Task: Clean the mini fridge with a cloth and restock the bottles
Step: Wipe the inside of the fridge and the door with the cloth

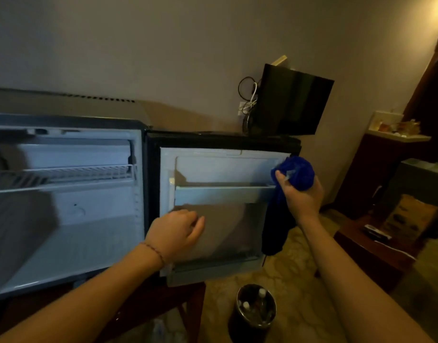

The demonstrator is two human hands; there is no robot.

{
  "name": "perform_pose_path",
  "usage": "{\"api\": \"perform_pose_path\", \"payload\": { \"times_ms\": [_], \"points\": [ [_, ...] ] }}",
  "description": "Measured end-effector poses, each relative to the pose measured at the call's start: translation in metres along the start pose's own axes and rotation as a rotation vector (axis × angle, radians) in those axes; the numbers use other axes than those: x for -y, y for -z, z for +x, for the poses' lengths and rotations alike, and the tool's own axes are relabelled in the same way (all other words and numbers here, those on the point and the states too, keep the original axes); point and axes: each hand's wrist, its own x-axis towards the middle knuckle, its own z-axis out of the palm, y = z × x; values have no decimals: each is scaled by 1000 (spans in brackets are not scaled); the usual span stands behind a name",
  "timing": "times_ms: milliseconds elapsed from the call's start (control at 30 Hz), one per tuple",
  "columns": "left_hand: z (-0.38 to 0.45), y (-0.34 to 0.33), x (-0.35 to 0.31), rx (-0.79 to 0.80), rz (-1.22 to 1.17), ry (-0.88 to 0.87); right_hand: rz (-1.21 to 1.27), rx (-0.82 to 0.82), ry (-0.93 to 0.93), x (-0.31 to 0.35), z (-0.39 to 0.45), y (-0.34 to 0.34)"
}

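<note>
The mini fridge point(64, 219) stands open at the left, its white inside bare with a wire shelf point(72, 173) near the top. Its door point(218, 169) is swung out to the right, inner side facing me, with a door shelf rail point(220, 194) across the middle. My right hand point(302, 194) grips a bunched blue cloth point(296, 173) at the door's upper right edge; the rest of the cloth hangs down dark below. My left hand point(176, 232), fingers loosely curled, is against the lower left of the door's inner panel. Bottles point(256, 304) stand in a dark round bucket point(250, 325) on the floor.
The fridge rests on a dark wooden stand point(185, 298). Behind the door are a black screen point(292, 100) and tangled cables point(249, 100) by the wall. A dark cabinet point(379, 169) and a low table with small items point(376, 243) stand at the right. The floor is patterned.
</note>
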Motion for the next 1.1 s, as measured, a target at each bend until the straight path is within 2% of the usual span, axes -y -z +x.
{"api": "perform_pose_path", "payload": {
  "times_ms": [67,133,200,267,367,467,533,633,767,967,1100],
  "points": [
    [10,32,3,-66,-28,-50,-196,74,153,11,4,-2],
    [24,61,13,-170,-67,-72,-413,245,277,18,3,-11],
    [49,93,25,-245,-40,-39,-569,436,316,28,-6,-27],
    [75,117,38,-295,45,-23,-718,543,355,37,-17,-44],
    [103,133,50,-334,236,-171,-767,619,358,50,-22,-63],
    [123,137,52,-332,278,-230,-774,725,418,60,-24,-80],
    [136,135,52,-268,275,-165,-802,806,474,69,-29,-91],
    [152,129,47,-92,278,-30,-866,873,529,79,-34,-102],
    [162,123,41,106,228,-20,-896,933,565,83,-30,-101],
    [164,122,40,164,234,27,-922,1004,539,87,-22,-107],
    [164,119,42,165,282,18,-898,1065,386,98,-14,-112]
  ]
}}
